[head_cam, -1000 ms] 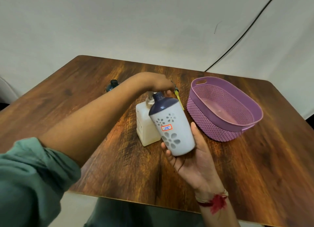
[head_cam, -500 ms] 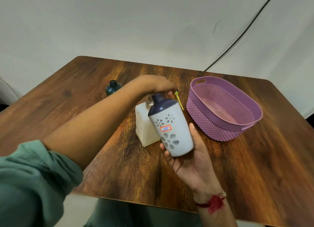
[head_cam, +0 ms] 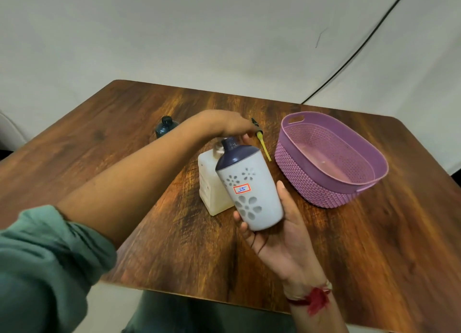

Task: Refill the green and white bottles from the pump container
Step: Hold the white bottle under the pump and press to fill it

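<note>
White bottle (head_cam: 249,190), tilted, hides part of the pump container (head_cam: 212,188) — the right hand (head_cam: 282,233) grips it. The left hand (head_cam: 232,125) covers the pump top, its grip hidden. Green bottle (head_cam: 165,129) stands behind-left of the container, purple basket (head_cam: 331,193) to its right.

Centre of the frame: a white bottle (head_cam: 252,193) with a navy blue top, grey flower shapes and a red-edged label with blue writing. Just left of it, a cream pump container (head_cam: 209,190). Upper left, a dark green bottle (head_cam: 166,128). Right, a purple woven-pattern basket (head_cam: 311,183). All on a streaked brown wood-grain table (head_cam: 374,245). Lower left, a green sleeve (head_cam: 37,270).
</note>
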